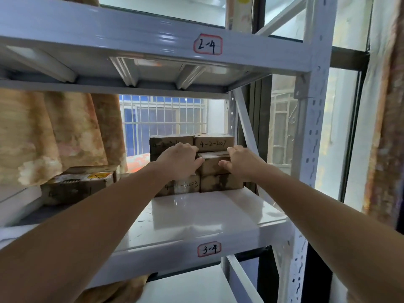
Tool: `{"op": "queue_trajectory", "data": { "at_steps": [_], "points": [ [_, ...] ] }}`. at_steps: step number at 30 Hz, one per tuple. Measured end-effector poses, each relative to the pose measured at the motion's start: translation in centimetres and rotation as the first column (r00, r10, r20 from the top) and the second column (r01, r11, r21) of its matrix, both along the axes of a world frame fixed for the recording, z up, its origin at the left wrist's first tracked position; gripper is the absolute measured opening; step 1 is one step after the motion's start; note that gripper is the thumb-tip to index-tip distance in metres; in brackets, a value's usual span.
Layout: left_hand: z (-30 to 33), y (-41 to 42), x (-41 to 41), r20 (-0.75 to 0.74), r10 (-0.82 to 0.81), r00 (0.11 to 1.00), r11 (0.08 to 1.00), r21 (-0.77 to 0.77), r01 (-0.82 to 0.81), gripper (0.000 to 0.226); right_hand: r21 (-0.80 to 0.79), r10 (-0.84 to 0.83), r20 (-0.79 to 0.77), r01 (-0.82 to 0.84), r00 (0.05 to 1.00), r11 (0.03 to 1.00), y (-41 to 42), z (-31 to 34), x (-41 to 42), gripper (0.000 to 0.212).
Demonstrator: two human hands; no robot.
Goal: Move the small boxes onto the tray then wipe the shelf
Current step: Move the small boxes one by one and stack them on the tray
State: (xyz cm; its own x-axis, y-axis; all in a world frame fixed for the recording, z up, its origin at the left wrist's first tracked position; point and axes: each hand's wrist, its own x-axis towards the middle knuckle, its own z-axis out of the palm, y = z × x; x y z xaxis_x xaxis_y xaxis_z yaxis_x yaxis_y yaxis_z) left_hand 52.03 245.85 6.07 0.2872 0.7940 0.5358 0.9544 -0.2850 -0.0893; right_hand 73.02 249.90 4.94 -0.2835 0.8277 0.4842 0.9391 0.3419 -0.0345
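Head view: both hands reach to the shelf's (196, 217) back right corner — left hand (178, 159) and right hand (242, 164) clasp the ends of a small box (215, 164) in the stack, its long axis running left-right between them.

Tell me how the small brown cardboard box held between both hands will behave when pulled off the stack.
The small brown cardboard box looks stiff, with straight edges, so it should keep its shape. It is probably light, since the left hand and right hand grip only its ends. Its neighbours may shift.
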Motion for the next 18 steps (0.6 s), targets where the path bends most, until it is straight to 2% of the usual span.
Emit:
{"op": "queue_trajectory", "data": {
  "at_steps": [4,8,14,18],
  "points": [
    [-0.9,1.8,0.5,0.018,-0.009,1.000,0.999,0.043,0.008,0.058,-0.095,-0.036,-0.071,0.029,0.997,0.995,1.0,0.5,0.2,0.072],
    [-2.0,3.3,1.0,0.037,0.019,0.999,1.000,-0.009,-0.019,0.062,-0.158,-0.085,-0.101,0.068,0.991,0.985,2.0,0.0,-0.1,0.076],
    [-3.2,4.5,1.4,0.038,0.063,0.997,0.997,-0.044,-0.062,0.071,-0.229,-0.036,-0.244,-0.021,0.969,0.973,3.0,-0.7,0.3,0.070],
    [-3.3,4.5,1.6,0.056,0.034,0.998,0.999,-0.042,-0.031,0.059,-0.209,-0.016,-0.298,-0.049,0.955,0.977,3.3,-0.9,0.5,0.065]
  ]
}}
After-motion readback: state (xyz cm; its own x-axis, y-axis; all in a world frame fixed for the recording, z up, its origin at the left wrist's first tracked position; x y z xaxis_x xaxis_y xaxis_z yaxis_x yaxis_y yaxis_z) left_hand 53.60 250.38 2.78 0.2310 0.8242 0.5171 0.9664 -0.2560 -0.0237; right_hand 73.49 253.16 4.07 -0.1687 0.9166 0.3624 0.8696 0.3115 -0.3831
